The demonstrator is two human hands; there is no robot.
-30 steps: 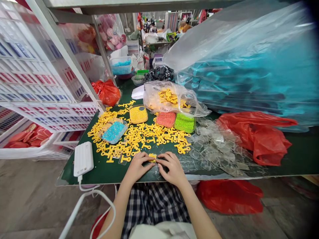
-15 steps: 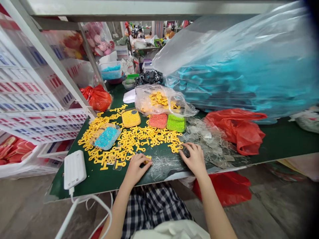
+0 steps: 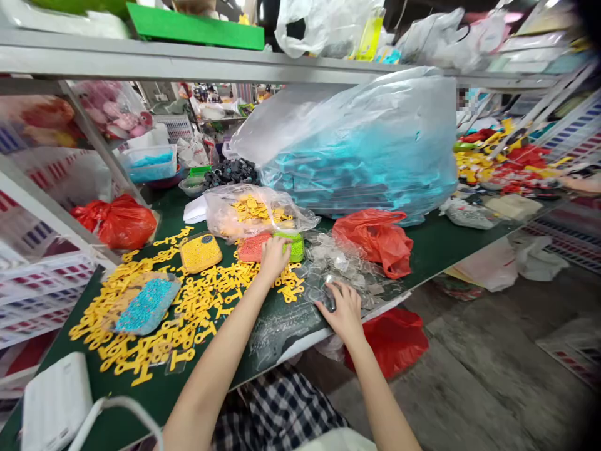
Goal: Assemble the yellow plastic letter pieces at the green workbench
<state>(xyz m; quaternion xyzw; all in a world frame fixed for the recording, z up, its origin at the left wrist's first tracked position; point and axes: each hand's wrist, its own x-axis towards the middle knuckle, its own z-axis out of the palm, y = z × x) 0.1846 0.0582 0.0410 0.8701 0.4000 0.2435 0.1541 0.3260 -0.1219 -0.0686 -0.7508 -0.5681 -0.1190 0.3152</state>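
Observation:
My left hand [image 3: 276,255] reaches over the trays, its bent fingertips lowered where the tray of red beads [image 3: 251,247] meets the tray of green beads [image 3: 295,247]. Whatever lies between those fingertips is hidden. Near the table's front, my right hand [image 3: 345,308] rests with thumb and fingers curled around a small clear plastic piece [image 3: 331,300], hard to make out against the table. Beside it spreads a heap of clear plastic pieces [image 3: 340,258]. Yellow T-shaped plastic parts with ring ends [image 3: 201,300] lie scattered to the left, around a tray of yellow beads [image 3: 201,252] and a tray of blue beads [image 3: 148,305].
Behind the trays sits a clear bag of yellow parts [image 3: 260,212]. A big plastic bag of blue pieces [image 3: 357,163] fills the back. A red plastic bag [image 3: 375,241] lies to the right, a white power bank [image 3: 57,401] at the front left. A shelf [image 3: 197,66] crosses overhead.
My left hand has moved from the table's front edge forward and right to the red and green trays. The right hand is now by the clear pieces, away from the yellow parts. The view has swung right.

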